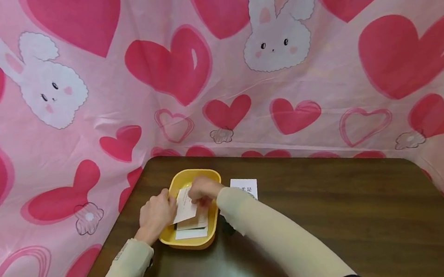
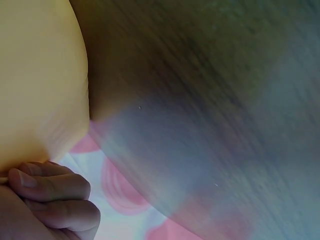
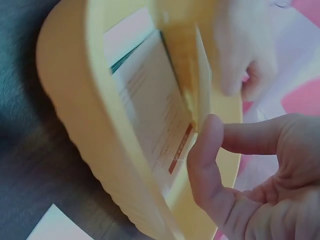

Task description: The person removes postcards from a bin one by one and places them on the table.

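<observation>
A yellow plastic basket (image 1: 189, 244) stands on the table, several printed cards (image 3: 155, 105) lying inside it. My right hand (image 1: 205, 189) reaches over the basket and pinches a white printed card (image 1: 184, 206) between thumb and index finger. That card stands tilted above the others, seen nearly edge-on in the right wrist view. At the basket's left rim, my left hand (image 1: 156, 216) grips the edge with curled fingers (image 2: 55, 187); the card's lower left corner overlaps this hand in the head view.
Just right of the basket, another white card (image 1: 246, 184) with black characters lies on the dark wooden table (image 1: 342, 216), partly hidden by the right sleeve. A pink cloth (image 1: 239, 80) with hearts and rabbits hangs behind and left of the table. A small dark object sits beneath the right forearm.
</observation>
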Available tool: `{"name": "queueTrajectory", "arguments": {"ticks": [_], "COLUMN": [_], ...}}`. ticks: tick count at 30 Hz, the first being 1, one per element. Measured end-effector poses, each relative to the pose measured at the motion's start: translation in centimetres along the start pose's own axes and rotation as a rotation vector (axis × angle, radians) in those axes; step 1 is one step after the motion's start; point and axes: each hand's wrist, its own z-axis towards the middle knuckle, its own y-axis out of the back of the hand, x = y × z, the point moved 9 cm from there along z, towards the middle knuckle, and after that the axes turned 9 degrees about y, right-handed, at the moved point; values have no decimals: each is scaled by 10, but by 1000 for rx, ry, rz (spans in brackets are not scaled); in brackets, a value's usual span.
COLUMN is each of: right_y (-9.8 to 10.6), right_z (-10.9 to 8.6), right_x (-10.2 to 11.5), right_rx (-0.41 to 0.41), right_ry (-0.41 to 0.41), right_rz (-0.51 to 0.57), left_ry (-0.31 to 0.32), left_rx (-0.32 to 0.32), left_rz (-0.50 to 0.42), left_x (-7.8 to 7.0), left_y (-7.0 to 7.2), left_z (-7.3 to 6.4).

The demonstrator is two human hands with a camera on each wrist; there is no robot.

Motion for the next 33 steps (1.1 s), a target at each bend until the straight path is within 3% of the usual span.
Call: {"name": "queueTrajectory", "arguments": {"ticks": [6, 10, 21, 33], "right_y": [7, 11, 30, 50], "right_z": [-3, -3, -8, -26], "right_x": [-2, -5, -13, -31], "right_rx": [-86, -133, -201, -260], "right_ry": [19, 27, 91, 188], "right_rz": [204, 273, 166, 263], "left_ry": [-26, -22, -1, 7], "left_rx": [-46, -35, 9, 15], "left_rz": [5, 5, -1, 5], "left_x": [-1, -1, -1, -2], "left_y": [3, 2, -2, -2], "left_z": [-1, -1, 0, -1]}}
